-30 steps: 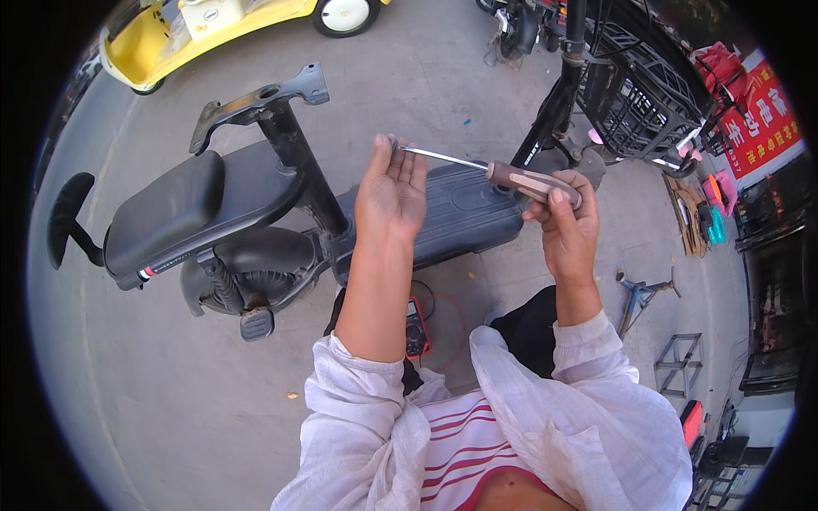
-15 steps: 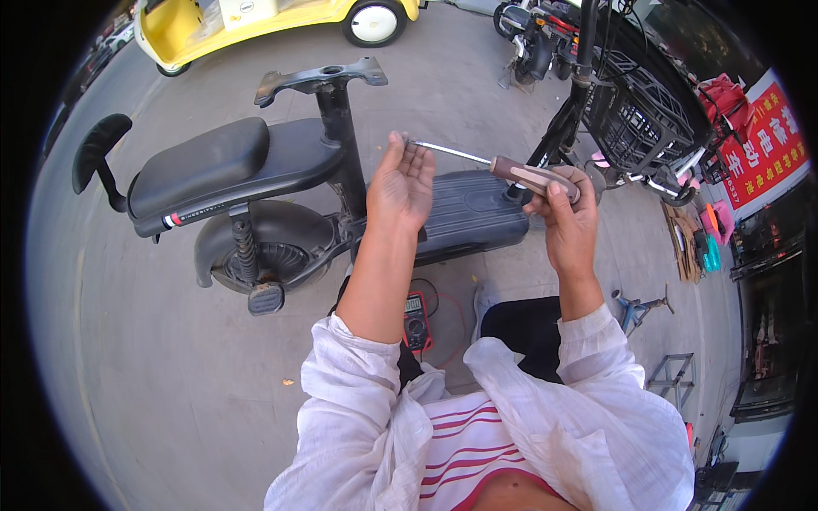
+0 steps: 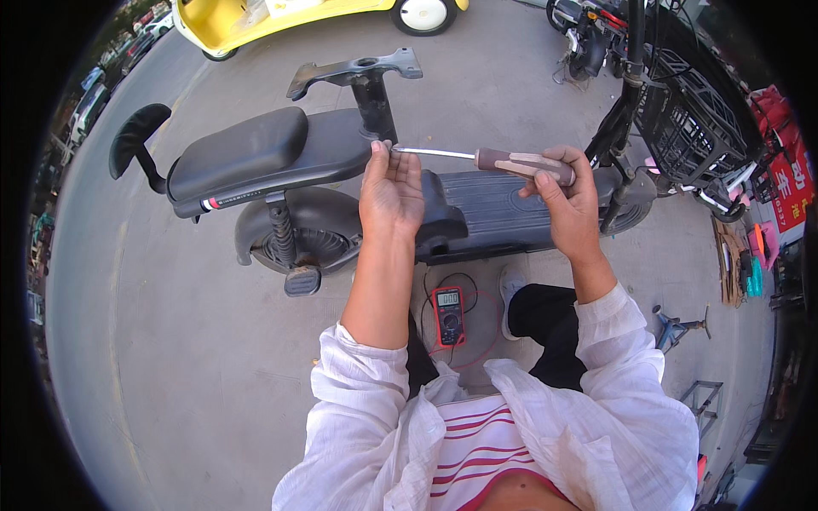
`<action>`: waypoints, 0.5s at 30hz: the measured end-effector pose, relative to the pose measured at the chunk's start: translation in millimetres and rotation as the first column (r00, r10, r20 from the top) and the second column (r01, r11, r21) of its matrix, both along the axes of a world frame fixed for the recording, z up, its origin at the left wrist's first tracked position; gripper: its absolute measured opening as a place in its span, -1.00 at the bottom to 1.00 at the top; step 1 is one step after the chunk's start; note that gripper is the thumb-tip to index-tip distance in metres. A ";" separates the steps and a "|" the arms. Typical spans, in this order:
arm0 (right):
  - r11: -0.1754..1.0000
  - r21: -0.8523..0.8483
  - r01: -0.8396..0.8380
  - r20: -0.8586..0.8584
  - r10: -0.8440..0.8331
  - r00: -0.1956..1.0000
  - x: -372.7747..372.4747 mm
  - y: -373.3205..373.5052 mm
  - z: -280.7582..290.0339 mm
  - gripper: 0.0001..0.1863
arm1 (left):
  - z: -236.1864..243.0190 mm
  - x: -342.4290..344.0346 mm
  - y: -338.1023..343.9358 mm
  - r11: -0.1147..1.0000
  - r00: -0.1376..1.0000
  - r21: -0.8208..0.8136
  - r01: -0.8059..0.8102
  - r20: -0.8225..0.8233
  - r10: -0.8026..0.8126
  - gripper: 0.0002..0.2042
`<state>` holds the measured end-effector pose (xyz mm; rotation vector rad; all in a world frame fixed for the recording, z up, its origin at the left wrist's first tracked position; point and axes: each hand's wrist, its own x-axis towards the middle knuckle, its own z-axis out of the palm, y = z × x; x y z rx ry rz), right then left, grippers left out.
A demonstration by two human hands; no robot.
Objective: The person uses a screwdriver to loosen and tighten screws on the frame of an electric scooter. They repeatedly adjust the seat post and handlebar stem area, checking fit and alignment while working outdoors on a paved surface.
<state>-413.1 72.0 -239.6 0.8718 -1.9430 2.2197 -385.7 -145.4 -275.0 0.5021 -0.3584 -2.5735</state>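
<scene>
A screwdriver [image 3: 504, 162] with a brown and tan handle and a long silver shaft lies level in front of me, its tip toward the left. My right hand [image 3: 567, 204] is closed around the handle's end. At the tip, the thumb and a fingertip of my left hand [image 3: 392, 200] pinch together, palm up, the other fingers loosely stretched. Whether a small part sits at the tip is too small to tell. Beyond both hands stands a black electric scooter with a padded seat [image 3: 243, 145], a ribbed footboard [image 3: 511, 213] and a bare metal bracket [image 3: 358, 70] on a post.
A red and black multimeter [image 3: 448, 317] with leads lies on the ground between my feet. The scooter's black basket [image 3: 694, 115] is at the right. A yellow vehicle [image 3: 315, 13] stands at the back, and a blue metal stand [image 3: 677, 328] sits to the right.
The view has shifted, so the scooter appears farther right and the multimeter shows fully. Both hands keep their places on the screwdriver, which lies more level now.
</scene>
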 end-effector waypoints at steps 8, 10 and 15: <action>0.997 -0.014 -0.077 0.164 0.078 0.983 -33.2 -22.4 -25.3 -0.72 | -4.5 13.6 -13.3 0.989 0.991 -0.064 -0.135 -0.004 0.135 -0.80; 0.997 0.006 -0.081 0.181 0.079 0.980 -35.3 -27.7 -25.0 -0.72 | -12.4 15.6 -17.8 0.986 0.989 -0.084 -0.143 0.020 0.145 -0.79; 0.995 0.040 -0.095 0.245 0.082 0.966 -37.2 -48.1 -23.2 -0.70 | -18.9 20.2 -36.6 0.981 0.984 -0.089 -0.170 0.041 0.174 -0.83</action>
